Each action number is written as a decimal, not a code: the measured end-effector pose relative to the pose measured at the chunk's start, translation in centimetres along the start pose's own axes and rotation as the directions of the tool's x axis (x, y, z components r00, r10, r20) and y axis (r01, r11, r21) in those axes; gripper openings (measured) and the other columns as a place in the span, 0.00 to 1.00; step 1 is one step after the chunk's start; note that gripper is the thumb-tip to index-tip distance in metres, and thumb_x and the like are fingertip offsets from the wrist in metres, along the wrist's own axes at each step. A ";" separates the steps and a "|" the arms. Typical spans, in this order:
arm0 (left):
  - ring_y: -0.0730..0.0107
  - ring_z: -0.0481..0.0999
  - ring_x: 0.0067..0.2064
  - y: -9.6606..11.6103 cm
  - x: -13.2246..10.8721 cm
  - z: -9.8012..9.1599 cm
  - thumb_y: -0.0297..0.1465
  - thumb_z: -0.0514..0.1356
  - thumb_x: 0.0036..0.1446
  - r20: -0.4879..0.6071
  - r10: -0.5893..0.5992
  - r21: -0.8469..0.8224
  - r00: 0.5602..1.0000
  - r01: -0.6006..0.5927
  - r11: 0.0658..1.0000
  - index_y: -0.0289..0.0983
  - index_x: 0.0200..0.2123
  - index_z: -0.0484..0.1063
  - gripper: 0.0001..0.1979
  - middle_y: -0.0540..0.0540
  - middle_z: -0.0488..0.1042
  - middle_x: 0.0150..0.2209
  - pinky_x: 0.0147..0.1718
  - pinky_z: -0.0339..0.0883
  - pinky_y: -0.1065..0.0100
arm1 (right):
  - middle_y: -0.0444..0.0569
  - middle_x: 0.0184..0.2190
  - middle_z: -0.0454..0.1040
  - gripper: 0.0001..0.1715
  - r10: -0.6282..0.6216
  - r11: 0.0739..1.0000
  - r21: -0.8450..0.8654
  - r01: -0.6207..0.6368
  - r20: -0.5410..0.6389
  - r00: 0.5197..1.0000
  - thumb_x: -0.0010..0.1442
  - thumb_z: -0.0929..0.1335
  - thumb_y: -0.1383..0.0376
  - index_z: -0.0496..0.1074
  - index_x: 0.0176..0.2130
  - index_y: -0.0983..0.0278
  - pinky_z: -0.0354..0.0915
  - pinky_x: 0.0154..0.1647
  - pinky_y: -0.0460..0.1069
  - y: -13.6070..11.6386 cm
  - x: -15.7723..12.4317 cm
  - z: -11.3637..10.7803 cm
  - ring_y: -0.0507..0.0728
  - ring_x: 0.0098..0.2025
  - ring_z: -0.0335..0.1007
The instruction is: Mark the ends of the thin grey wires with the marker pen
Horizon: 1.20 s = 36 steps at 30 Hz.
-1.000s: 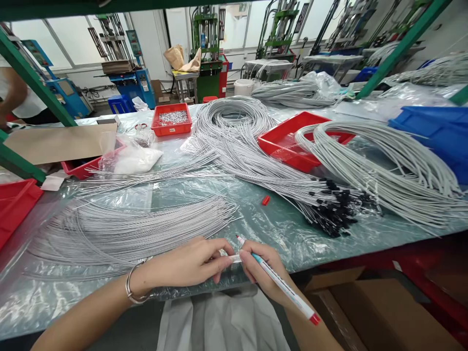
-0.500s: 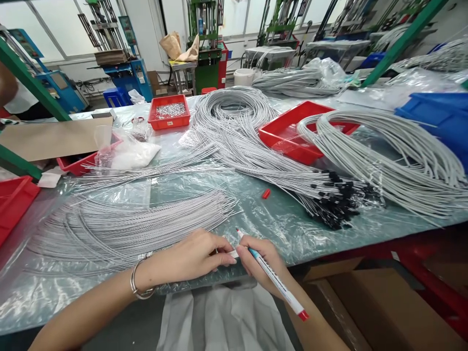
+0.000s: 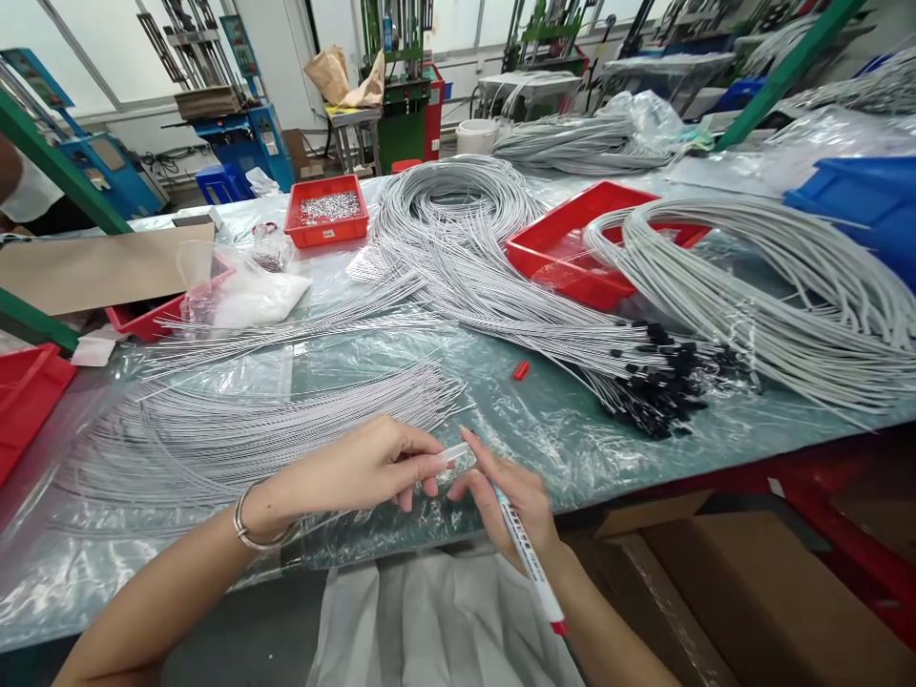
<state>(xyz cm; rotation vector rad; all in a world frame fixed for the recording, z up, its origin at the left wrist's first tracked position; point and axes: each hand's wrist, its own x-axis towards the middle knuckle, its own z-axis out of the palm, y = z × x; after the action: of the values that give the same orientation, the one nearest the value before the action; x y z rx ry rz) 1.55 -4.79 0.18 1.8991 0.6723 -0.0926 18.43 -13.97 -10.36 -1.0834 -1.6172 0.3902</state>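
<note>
Pinching a small translucent white strip (image 3: 456, 452) at its three o'clock, the left hand (image 3: 358, 468) probably has something light, slick and bendable, best held by the nine-o'clock end, while the right hand (image 3: 526, 496) grips a white marker pen (image 3: 528, 553) slanting toward five o'clock.

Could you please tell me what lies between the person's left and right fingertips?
In the head view, a small whitish piece lies there, pinched by the left hand; whether the right hand, holding a marker, touches it is unclear.
</note>
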 end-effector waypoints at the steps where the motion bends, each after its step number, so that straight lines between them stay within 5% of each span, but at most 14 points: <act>1: 0.74 0.72 0.26 0.1 0.0 0.1 0.41 0.47 0.65 -0.008 -0.002 -0.008 1.000 0.002 1.000 0.35 0.36 0.73 0.20 0.49 0.71 0.24 0.22 0.60 0.76 | 0.45 0.23 0.75 0.30 -0.034 0.999 -0.030 0.033 -0.021 0.999 0.63 0.59 0.72 0.55 0.64 0.63 0.68 0.30 0.50 -0.1 0.0 0.3 0.54 0.24 0.69; 9: 0.81 0.63 0.19 0.3 0.6 1.2 0.37 0.48 0.65 -0.184 0.080 0.166 0.980 -0.049 0.985 0.35 0.28 0.69 0.18 0.53 0.67 0.18 0.19 0.54 0.78 | 0.45 0.23 0.73 0.33 -0.088 0.987 -0.138 0.082 -0.037 0.995 0.61 0.61 0.76 0.54 0.64 0.63 0.67 0.29 0.49 -0.2 -0.1 0.1 0.53 0.24 0.68; 12: 0.81 0.66 0.20 0.4 0.5 1.2 0.36 0.47 0.66 -0.116 0.114 0.192 0.987 -0.090 0.977 0.35 0.29 0.68 0.17 0.53 0.68 0.19 0.22 0.56 0.78 | 0.43 0.23 0.72 0.23 0.026 0.998 -0.063 -0.027 -0.019 0.999 0.61 0.62 0.71 0.64 0.56 0.64 0.65 0.27 0.47 0.0 0.0 -0.6 0.52 0.23 0.67; 15: 0.81 0.67 0.21 0.4 0.6 1.1 0.33 0.48 0.67 -0.014 0.154 0.209 0.988 -0.148 0.967 0.35 0.30 0.69 0.16 0.54 0.67 0.19 0.24 0.58 0.79 | 0.38 0.18 0.63 0.05 0.160 0.987 0.000 -0.160 0.040 0.986 0.61 0.63 0.66 0.69 0.35 0.63 0.58 0.19 0.44 -0.1 0.4 -1.0 0.48 0.17 0.58; 18: 0.82 0.65 0.20 0.2 0.9 1.2 0.32 0.49 0.66 0.034 0.158 0.222 0.987 -0.162 0.961 0.34 0.29 0.69 0.15 0.55 0.66 0.18 0.24 0.57 0.79 | 0.37 0.16 0.56 0.16 0.178 0.984 -0.022 -0.177 0.124 0.976 0.62 0.61 0.66 0.60 0.23 0.63 0.52 0.18 0.43 -0.3 0.9 -0.9 0.47 0.17 0.52; 25: 0.76 0.73 0.26 -0.3 1.1 1.8 0.37 0.50 0.66 -0.020 0.085 0.237 0.996 -0.078 0.968 0.34 0.32 0.71 0.16 0.50 0.72 0.23 0.26 0.60 0.77 | 0.38 0.16 0.58 0.17 0.253 0.965 0.020 -0.260 0.173 0.952 0.64 0.60 0.64 0.60 0.23 0.63 0.51 0.19 0.44 -0.1 0.8 -0.6 0.47 0.17 0.52; 28: 0.76 0.74 0.27 -0.4 1.4 1.7 0.36 0.48 0.66 -0.016 0.096 0.216 0.995 -0.091 0.972 0.34 0.30 0.70 0.17 0.50 0.73 0.23 0.27 0.61 0.77 | 0.38 0.15 0.61 0.17 0.314 0.946 0.058 -0.318 0.077 0.946 0.65 0.60 0.60 0.64 0.26 0.63 0.53 0.20 0.45 0.4 0.3 -0.8 0.48 0.17 0.54; 32: 0.75 0.75 0.26 -2.1 2.6 1.6 0.37 0.50 0.65 0.053 0.029 0.038 0.998 -0.031 0.999 0.34 0.27 0.68 0.18 0.49 0.73 0.23 0.25 0.63 0.77 | 0.44 0.22 0.69 0.22 0.407 0.887 0.334 -0.320 -0.235 0.883 0.63 0.58 0.49 0.66 0.44 0.62 0.59 0.23 0.48 1.3 -0.7 -1.2 0.53 0.22 0.62; 34: 0.74 0.76 0.26 -3.6 3.3 2.1 0.37 0.50 0.64 0.108 -0.013 -0.016 0.994 0.014 1.000 0.34 0.25 0.66 0.18 0.49 0.72 0.23 0.23 0.64 0.77 | 0.45 0.25 0.68 0.17 0.373 0.893 0.393 -0.219 -0.376 0.848 0.61 0.61 0.51 0.67 0.39 0.61 0.60 0.25 0.48 1.7 -1.3 -1.3 0.54 0.26 0.63; 36: 0.73 0.75 0.25 -4.9 4.0 2.7 0.35 0.51 0.63 0.163 -0.042 -0.051 0.986 0.051 0.997 0.34 0.23 0.65 0.17 0.49 0.72 0.22 0.22 0.65 0.77 | 0.46 0.26 0.67 0.09 0.327 0.912 0.368 -0.182 -0.383 0.864 0.60 0.64 0.59 0.68 0.32 0.61 0.61 0.26 0.48 1.8 -2.0 -1.4 0.54 0.28 0.64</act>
<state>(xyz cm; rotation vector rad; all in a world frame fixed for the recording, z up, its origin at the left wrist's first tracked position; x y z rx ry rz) 3.15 -4.20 -6.49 1.8014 0.6031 -0.2530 20.43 -14.98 -12.38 -1.0465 -0.9686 0.5246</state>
